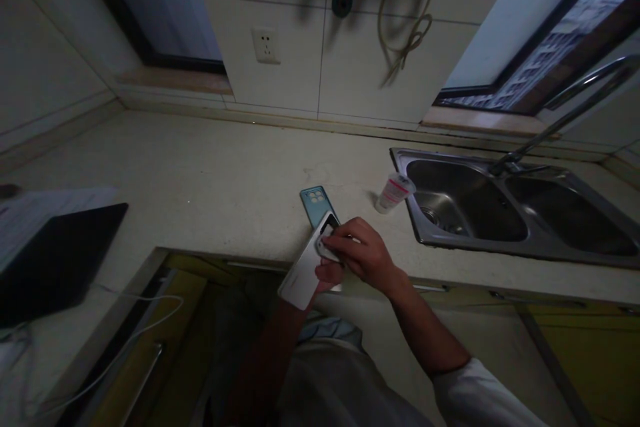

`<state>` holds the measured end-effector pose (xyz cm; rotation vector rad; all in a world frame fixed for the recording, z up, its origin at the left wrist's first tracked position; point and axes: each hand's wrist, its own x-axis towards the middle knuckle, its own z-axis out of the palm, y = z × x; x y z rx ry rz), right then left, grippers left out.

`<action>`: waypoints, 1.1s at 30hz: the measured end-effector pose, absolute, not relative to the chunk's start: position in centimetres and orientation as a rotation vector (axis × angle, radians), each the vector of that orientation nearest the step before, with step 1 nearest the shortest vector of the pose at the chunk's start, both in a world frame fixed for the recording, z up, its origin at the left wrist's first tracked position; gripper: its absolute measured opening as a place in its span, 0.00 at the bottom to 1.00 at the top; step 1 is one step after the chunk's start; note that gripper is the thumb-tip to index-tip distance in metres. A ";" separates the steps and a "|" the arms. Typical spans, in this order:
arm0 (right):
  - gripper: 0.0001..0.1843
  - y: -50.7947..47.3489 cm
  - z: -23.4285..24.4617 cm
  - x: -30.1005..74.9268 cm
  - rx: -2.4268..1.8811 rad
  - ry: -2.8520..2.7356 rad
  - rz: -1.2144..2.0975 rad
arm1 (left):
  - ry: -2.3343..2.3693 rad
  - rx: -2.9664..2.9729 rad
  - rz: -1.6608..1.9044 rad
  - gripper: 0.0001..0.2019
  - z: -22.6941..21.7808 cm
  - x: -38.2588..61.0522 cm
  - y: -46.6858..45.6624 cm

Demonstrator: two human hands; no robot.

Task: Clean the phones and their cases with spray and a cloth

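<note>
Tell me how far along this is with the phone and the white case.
Looks done: the white case is apart from the teal phone, which lies on the counter. In hand: the left hand holds the case, the right hand covering its camera cutout. Left: the phone lies untouched, uncased.

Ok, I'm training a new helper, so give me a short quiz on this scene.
1. True or false: the plastic cup is inside the steel double sink.
2. What do the left hand and right hand hold?
A. A white phone case
B. A sponge
C. A kettle
3. What white fitting is set in the wall tile above the counter?

Key:
1. False, it is on the counter beside the sink.
2. A
3. A power socket
</note>
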<state>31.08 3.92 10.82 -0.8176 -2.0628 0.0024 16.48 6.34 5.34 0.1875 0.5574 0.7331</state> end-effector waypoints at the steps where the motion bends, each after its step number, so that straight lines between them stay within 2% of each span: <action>1: 0.10 4.0 10.9 31.5 -0.873 -2.008 0.032 | 0.564 0.214 0.706 0.17 5.7 16.5 6.5; 3: 0.10 4.2 10.7 32.5 -0.989 -1.872 0.097 | 0.634 0.325 0.644 0.22 6.4 15.9 7.2; 5: 0.09 4.6 10.0 33.6 -1.097 -1.750 0.143 | 0.695 0.377 0.684 0.23 7.0 14.7 8.4; 9: 0.11 5.9 7.6 35.7 -1.238 -1.713 0.252 | 1.203 0.843 1.139 0.26 6.9 11.0 11.6; 12: 0.13 6.9 6.1 36.6 -1.278 -1.771 0.346 | 1.555 1.228 1.215 0.28 6.5 8.6 14.5; 19: 0.14 8.9 6.1 35.2 -1.228 -1.816 0.458 | 2.014 1.664 0.864 0.26 6.4 8.1 19.1; 26: 0.14 10.6 5.4 33.9 -1.286 -1.924 0.468 | 2.085 1.728 0.625 0.24 5.5 8.9 20.4; 33: 0.16 10.9 4.5 33.0 -1.440 -2.019 0.465 | 2.194 1.837 0.404 0.26 5.3 9.0 20.4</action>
